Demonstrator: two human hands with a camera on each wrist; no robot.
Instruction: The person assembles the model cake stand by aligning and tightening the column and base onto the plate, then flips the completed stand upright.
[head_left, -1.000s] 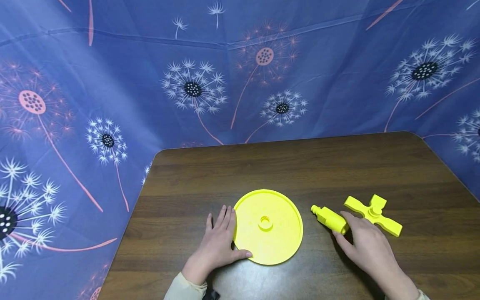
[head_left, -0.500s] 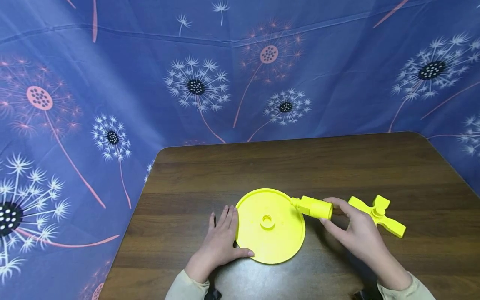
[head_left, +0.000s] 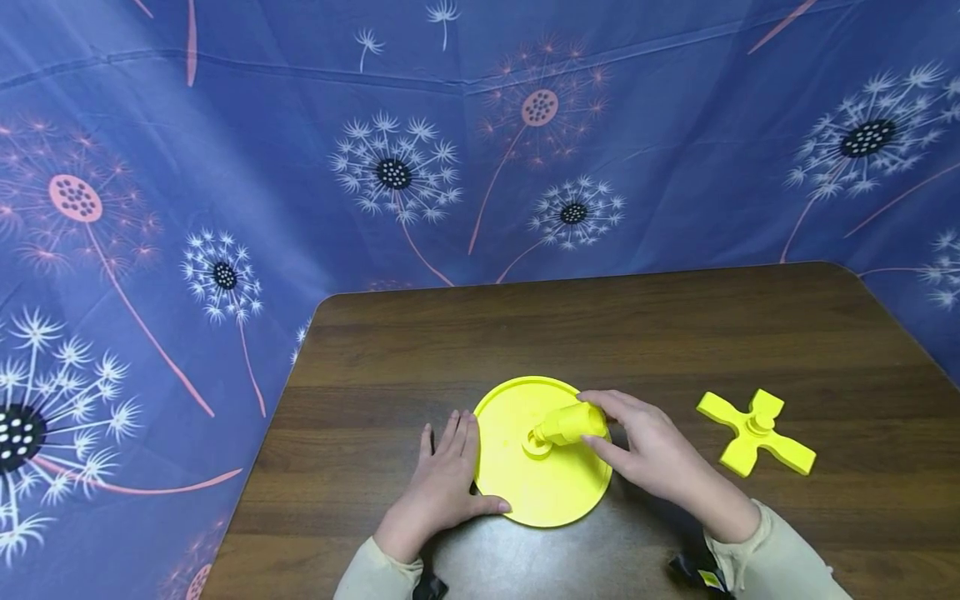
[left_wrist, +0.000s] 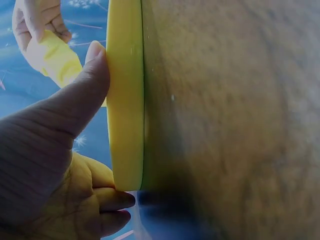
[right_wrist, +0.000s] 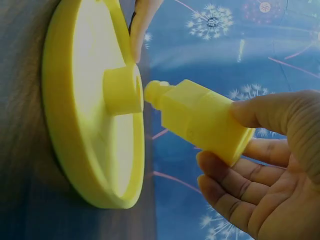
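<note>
A round yellow base [head_left: 517, 492] with a raised rim lies on the table, a short hollow socket [right_wrist: 122, 90] standing at its centre. Against its left edge rests my left hand [head_left: 438, 496], fingers straight and thumb [left_wrist: 95, 75] on the rim. My right hand [head_left: 652, 450] pinches the wide end of a yellow post [right_wrist: 200, 112] between thumb and fingers. The post is tilted over the base, its narrow knobbed tip [right_wrist: 156, 94] close to the socket's mouth. In the right wrist view a small gap shows between tip and socket.
A yellow four-armed cross piece [head_left: 750, 446] with a round knob in its middle lies to the right of the base. The wooden table [head_left: 420, 342] ends at a blue dandelion-print cloth [head_left: 660, 183] behind it.
My right hand has lifted the post off the table and carried it left, from beside the cross piece to above the socket. The left hand stays at the base's edge.
</note>
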